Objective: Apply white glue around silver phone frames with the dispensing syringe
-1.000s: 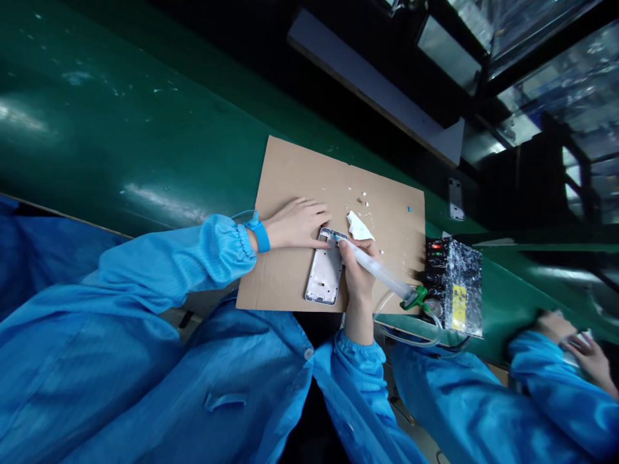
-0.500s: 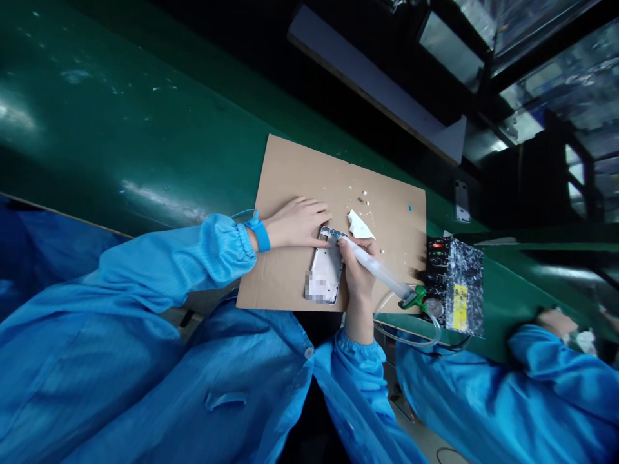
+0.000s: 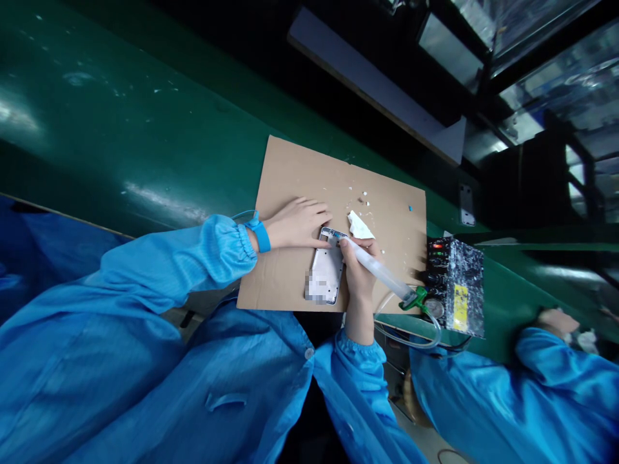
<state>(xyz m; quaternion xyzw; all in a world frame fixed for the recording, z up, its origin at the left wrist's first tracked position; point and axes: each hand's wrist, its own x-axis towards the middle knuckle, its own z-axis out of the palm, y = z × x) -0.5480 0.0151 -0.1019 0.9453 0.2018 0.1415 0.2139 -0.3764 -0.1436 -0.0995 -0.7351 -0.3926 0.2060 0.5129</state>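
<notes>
A silver phone frame (image 3: 327, 274) lies on a cardboard sheet (image 3: 285, 167), its far end near my fingers. My left hand (image 3: 300, 222) rests flat on the cardboard with fingers stretched out, the thumb on the frame's upper left edge. In my right hand (image 3: 358, 270) is a translucent dispensing syringe (image 3: 382, 270), held like a pen. Its tip points at the frame's top edge, where small blue spots show; whether the tip touches cannot be made out. A green cap (image 3: 414, 299) with a clear hose closes the syringe's back end.
A white-speckled black dispenser box (image 3: 454, 283) with a gauge and yellow label stands to the right. A crumpled white wipe (image 3: 360, 225) and crumbs lie beyond my right hand. Another phone part (image 3: 466, 205) lies farther right. A co-worker's blue sleeve (image 3: 546, 361) is at the right.
My hands, the syringe and the phone frame stay almost in place. The co-worker at the right has shifted slightly to the right.
</notes>
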